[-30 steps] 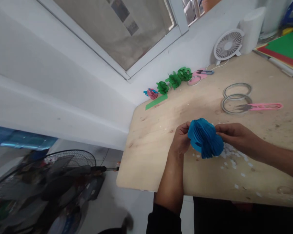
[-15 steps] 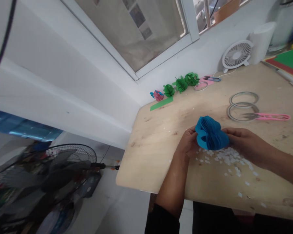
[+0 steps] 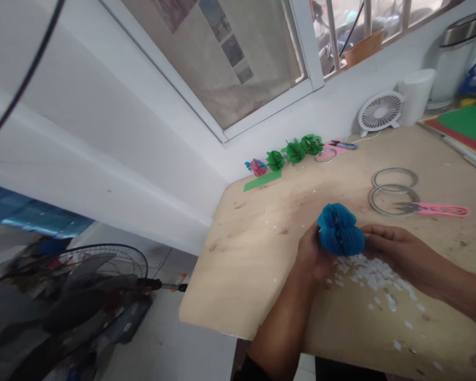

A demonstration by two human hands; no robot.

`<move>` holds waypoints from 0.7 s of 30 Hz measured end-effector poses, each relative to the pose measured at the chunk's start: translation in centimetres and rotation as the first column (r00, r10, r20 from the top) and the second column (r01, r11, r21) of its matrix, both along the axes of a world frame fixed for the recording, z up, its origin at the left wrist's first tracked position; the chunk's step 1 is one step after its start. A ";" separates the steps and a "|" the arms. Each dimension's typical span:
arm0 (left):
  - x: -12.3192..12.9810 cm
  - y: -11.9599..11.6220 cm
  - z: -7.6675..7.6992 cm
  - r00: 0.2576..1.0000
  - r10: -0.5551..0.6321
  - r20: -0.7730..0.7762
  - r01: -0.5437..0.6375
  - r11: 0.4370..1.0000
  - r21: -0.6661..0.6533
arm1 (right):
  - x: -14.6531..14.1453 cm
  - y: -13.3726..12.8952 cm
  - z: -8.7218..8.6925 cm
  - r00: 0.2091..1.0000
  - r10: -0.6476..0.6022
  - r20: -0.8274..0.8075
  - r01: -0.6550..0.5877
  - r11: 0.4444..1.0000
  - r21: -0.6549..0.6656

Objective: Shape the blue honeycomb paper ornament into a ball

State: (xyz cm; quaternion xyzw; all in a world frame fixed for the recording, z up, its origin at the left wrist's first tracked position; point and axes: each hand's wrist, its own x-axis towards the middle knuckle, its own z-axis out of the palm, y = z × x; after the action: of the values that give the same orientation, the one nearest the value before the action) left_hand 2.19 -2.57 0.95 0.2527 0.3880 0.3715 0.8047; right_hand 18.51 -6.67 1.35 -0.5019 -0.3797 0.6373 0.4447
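Note:
A blue layered paper flower is held above the table, its many sheets fanned out into rounded lobes. My left hand grips its left side from below, the fingertips partly hidden behind the paper. At the flower's right edge, my right hand has its thumb and fingers closed together against the paper. Small white paper bits lie scattered on the wood beneath both hands. Beyond the right hand are pink thread snips, their blades lying across a ring-shaped roll.
Along the wall sit green paper flowers, a pink-and-blue one and a green strip. Blue-handled snips, a small white fan and coloured paper sheets stand farther right. A large floor fan is left of the table.
The blue paper flower has turned and its sheets are spread more evenly, the center crease now facing me. Both hands remain on it. The camera view has tilted up slightly.

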 end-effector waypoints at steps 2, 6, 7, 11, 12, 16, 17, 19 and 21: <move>0.1 -0.3 0.1 1.000 0.023 0.018 -0.023 1.000 -0.021 | 0.0 0.0 -0.1 1.000 0.002 0.023 -0.003 1.000 0.022; -0.2 -0.8 0.2 0.997 0.030 0.071 -0.031 0.999 0.014 | 0.0 0.1 -0.2 0.999 -0.011 0.045 0.008 0.998 0.057; -0.3 -0.9 0.2 0.997 0.006 0.070 -0.008 1.000 0.030 | 0.0 0.1 -0.1 0.998 -0.015 0.054 0.011 0.998 0.062; -0.9 -1.0 0.2 0.999 -0.016 0.035 0.011 0.990 0.144 | 0.1 0.2 0.2 0.996 -0.020 0.084 0.013 0.997 0.079; -1.0 -1.0 0.2 1.000 -0.016 0.026 0.012 0.987 0.162 | 0.1 0.2 0.2 0.996 -0.017 0.091 0.009 0.996 0.084; -1.3 -0.7 0.1 0.999 -0.040 0.000 0.039 0.977 0.209 | 0.4 0.4 -0.4 0.991 -0.010 0.136 -0.009 0.990 0.139; -1.3 -0.6 0.1 0.999 -0.039 -0.010 0.041 0.975 0.218 | 0.4 0.5 -0.6 0.986 -0.014 0.164 -0.015 0.985 0.173; -1.3 -0.6 0.0 0.999 -0.031 -0.037 0.038 0.973 0.229 | 0.6 0.5 -1.2 0.969 -0.031 0.247 -0.032 0.968 0.250; -1.2 -0.7 0.0 0.998 -0.010 -0.058 0.023 0.975 0.222 | 0.6 0.3 -1.6 0.936 -0.067 0.345 -0.051 0.945 0.322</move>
State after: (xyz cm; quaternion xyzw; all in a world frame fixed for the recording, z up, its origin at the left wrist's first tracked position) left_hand 0.95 -3.25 0.93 0.3547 0.3644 0.3985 0.7633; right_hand 19.12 -6.33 -0.27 -0.5288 -0.5509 0.4640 0.4490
